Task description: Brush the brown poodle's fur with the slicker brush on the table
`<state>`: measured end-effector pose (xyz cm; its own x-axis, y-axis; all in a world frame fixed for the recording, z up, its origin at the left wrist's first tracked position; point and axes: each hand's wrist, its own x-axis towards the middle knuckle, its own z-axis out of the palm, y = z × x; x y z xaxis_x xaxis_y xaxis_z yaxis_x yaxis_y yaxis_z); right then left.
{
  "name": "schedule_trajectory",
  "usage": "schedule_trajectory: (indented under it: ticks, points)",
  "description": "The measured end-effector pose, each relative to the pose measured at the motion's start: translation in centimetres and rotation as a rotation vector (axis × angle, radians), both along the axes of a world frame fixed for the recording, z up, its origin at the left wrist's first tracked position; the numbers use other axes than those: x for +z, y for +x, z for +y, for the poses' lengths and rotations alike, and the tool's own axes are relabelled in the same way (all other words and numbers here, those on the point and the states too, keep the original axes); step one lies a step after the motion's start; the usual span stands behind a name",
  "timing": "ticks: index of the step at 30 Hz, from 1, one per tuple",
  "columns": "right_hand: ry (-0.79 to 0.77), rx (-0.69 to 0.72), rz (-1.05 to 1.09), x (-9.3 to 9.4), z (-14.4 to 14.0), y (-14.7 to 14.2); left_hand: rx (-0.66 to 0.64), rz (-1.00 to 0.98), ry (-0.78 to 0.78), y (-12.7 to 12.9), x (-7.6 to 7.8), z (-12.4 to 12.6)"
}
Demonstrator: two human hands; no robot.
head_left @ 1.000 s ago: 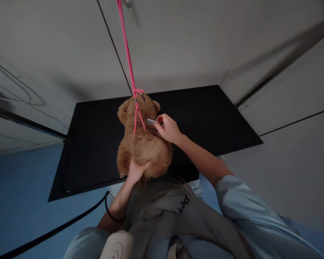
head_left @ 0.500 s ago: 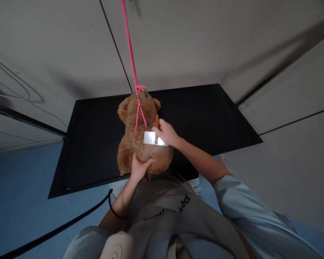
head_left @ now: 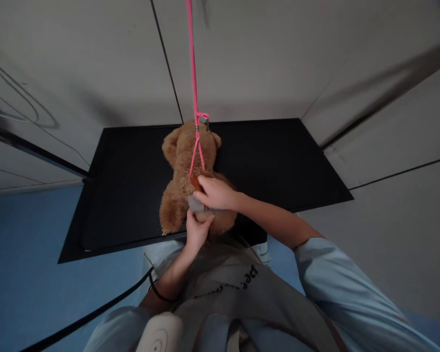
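Head camera looks down on a small brown curly-coated dog [head_left: 187,171] standing on a black rectangular grooming table [head_left: 278,161], its rear toward the person and its head toward the pale wall. A thin pink nylon leash [head_left: 192,63] runs straight up from the dog's neck and out of the top of the picture, splitting into a loop around the neck. The right hand [head_left: 214,193] rests on the dog's back near the rump, fingers curled tight around a grooming brush with an orange handle and a flat grey metal head [head_left: 195,201]; the head lies against the fur. The left hand [head_left: 197,231] comes up from below, just beneath the right one, closed on the fur at the dog's rear end; a dark band sits around that wrist. Both light-blue sleeves and a grey apron fill the lower part of the picture. A black cable [head_left: 95,313] crosses the blue floor on the left, well apart from the table edge.
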<state>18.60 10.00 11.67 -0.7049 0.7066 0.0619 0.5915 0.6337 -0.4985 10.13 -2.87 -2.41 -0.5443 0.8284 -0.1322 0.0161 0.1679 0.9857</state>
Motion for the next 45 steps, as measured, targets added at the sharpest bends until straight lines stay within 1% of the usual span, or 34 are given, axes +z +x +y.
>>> schedule_trajectory:
  ticks: [1, 3, 4, 5, 6, 8, 9, 10, 12, 13, 14, 15, 16, 17, 18, 20, 21, 23, 24, 25, 26, 27, 29, 31, 33, 34, 35, 37, 38, 39, 40, 42, 43, 45]
  points:
    - [0.005, -0.049, -0.015, 0.0, 0.2, 0.0, -0.006, -0.004, 0.009, 0.0, 0.1, 0.0]
    - [0.088, -0.198, 0.036, 0.1, 0.5, 0.1, -0.014, -0.012, 0.024, 0.1, 0.3, 0.0]
    - [0.129, -0.224, 0.072, 0.2, 0.6, 0.2, -0.015, -0.01, 0.026, 0.1, 0.3, 0.0]
    - [0.148, -0.194, 0.093, 0.2, 0.6, 0.2, -0.02, -0.001, 0.022, 0.2, 0.3, 0.0]
    - [0.136, -0.121, 0.088, 0.1, 0.6, 0.3, -0.028, 0.016, 0.011, 0.2, 0.2, 0.0]
    - [0.051, 0.019, 0.028, 0.0, 0.7, 0.4, -0.025, 0.061, -0.014, 0.2, 0.0, -0.1]
    - [0.024, 0.023, 0.007, 0.0, 1.0, 0.4, -0.016, 0.09, -0.025, 0.2, -0.2, -0.2]
    - [0.031, -0.028, 0.012, 0.0, 1.2, 0.4, -0.005, 0.122, -0.032, 0.2, -0.3, -0.4]
    - [0.116, -0.19, 0.093, 0.2, 1.8, 0.5, -0.001, 0.183, -0.031, 0.1, -0.6, -0.6]
    - [0.153, -0.212, 0.134, 0.3, 2.0, 0.6, -0.025, 0.206, -0.022, 0.1, -0.7, -0.8]
    - [0.163, -0.168, 0.15, 0.4, 2.1, 0.6, -0.061, 0.225, -0.01, 0.0, -0.8, -1.0]
    - [0.141, -0.081, 0.134, 0.5, 2.2, 0.6, -0.101, 0.238, 0.006, 0.0, -0.8, -1.1]
    - [0.099, 0.008, 0.097, 0.5, 2.2, 0.5, -0.137, 0.246, 0.024, 0.0, -0.9, -1.3]
    - [0.064, 0.06, 0.059, 0.5, 2.2, 0.5, -0.162, 0.251, 0.044, 0.0, -1.0, -1.4]
    - [0.053, 0.056, 0.04, 0.6, 2.2, 0.5, -0.18, 0.255, 0.062, -0.1, -1.0, -1.6]
    - [0.11, -0.059, 0.079, 0.8, 2.2, 0.4, -0.202, 0.261, 0.093, -0.2, -1.2, -1.8]
    - [0.144, -0.085, 0.105, 0.9, 2.2, 0.4, -0.212, 0.264, 0.105, -0.2, -1.2, -1.8]
    - [0.142, 0.011, 0.084, 1.2, 2.1, 0.4, -0.226, 0.274, 0.121, -0.3, -1.2, -1.8]
    - [0.104, 0.073, 0.036, 1.3, 2.0, 0.4, -0.23, 0.282, 0.126, -0.3, -1.2, -1.7]
    - [0.063, 0.098, -0.013, 1.4, 1.9, 0.4, -0.228, 0.29, 0.13, -0.4, -1.1, -1.7]
    - [0.042, 0.069, -0.042, 1.4, 1.8, 0.4, -0.226, 0.296, 0.131, -0.4, -1.0, -1.6]
    - [0.052, -0.005, -0.039, 1.3, 1.7, 0.5, -0.222, 0.301, 0.131, -0.4, -0.9, -1.5]
    - [0.121, -0.146, 0.036, 1.0, 1.5, 0.8, -0.219, 0.307, 0.121, -0.3, -0.7, -1.4]
    - [0.128, -0.132, 0.086, 0.5, 1.4, 1.3, -0.205, 0.307, 0.093, -0.3, -0.6, -1.4]
    - [0.014, -0.091, 0.06, 0.1, 1.3, 2.0, -0.165, 0.295, 0.056, -0.2, -0.6, -1.2]
    - [-0.034, -0.123, 0.052, -0.1, 1.2, 2.3, -0.141, 0.283, 0.039, -0.3, -0.6, -1.1]
    - [-0.045, -0.202, 0.073, -0.3, 1.1, 2.7, -0.12, 0.269, 0.027, -0.3, -0.6, -1.0]
    - [0.017, -0.402, 0.201, -0.7, 0.5, 3.5, -0.099, 0.226, 0.028, -0.6, -0.8, -0.6]
    - [0.046, -0.453, 0.28, -1.1, -0.1, 3.8, -0.102, 0.201, 0.037, -0.8, -0.9, -0.4]
    - [0.041, -0.451, 0.339, -1.6, -0.7, 4.1, -0.113, 0.175, 0.049, -1.1, -1.0, -0.2]
    - [-0.004, -0.412, 0.373, -2.2, -1.3, 4.4, -0.129, 0.152, 0.065, -1.4, -1.1, 0.0]
    - [-0.147, -0.351, 0.391, -3.8, -2.2, 5.1, -0.164, 0.136, 0.082, -2.2, -1.2, 0.3]
    - [-0.191, -0.379, 0.405, -4.7, -2.4, 5.7, -0.176, 0.148, 0.077, -2.6, -1.2, 0.4]
    - [-0.184, -0.535, 0.475, -6.0, -2.4, 7.0, -0.191, 0.192, 0.061, -3.4, -1.0, 0.5]
